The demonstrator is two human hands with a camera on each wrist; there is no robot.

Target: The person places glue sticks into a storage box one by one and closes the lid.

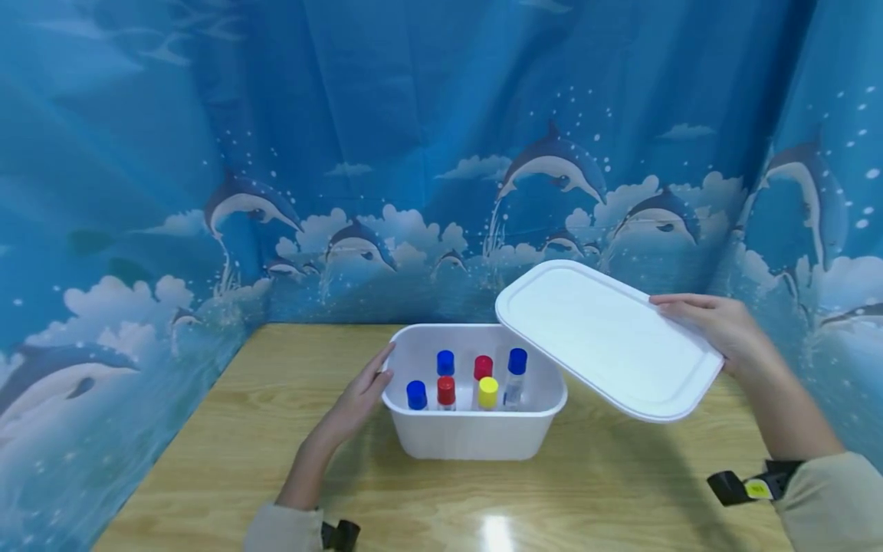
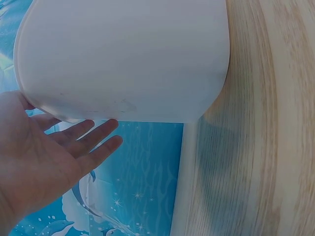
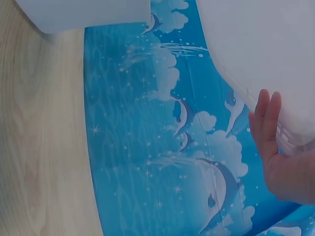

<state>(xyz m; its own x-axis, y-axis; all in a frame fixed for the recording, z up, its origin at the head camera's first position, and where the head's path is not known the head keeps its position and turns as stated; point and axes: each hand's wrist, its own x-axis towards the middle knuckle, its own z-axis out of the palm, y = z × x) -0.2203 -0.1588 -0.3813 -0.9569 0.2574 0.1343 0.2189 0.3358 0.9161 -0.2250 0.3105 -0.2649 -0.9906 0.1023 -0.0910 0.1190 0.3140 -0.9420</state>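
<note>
A white plastic bin (image 1: 476,437) stands on the table with several small clear bottles inside. Their caps are blue (image 1: 517,361), red (image 1: 446,391) and yellow (image 1: 488,392); the bodies are mostly hidden by the front wall. My left hand (image 1: 355,402) touches the bin's left rim, and in the left wrist view its fingers (image 2: 96,140) stretch out loosely beside the bin's end. Raised and tilted at the bin's right is a white lid (image 1: 607,337). My right hand (image 1: 724,330) holds it by its right end, fingers on the far edge; the thumb is partly hidden.
The wooden table (image 1: 228,460) carries the bin near its back edge. Behind and at both sides hangs a blue curtain (image 1: 414,153) printed with dolphins. The lid's left corner overlaps the bin's back right rim in the head view.
</note>
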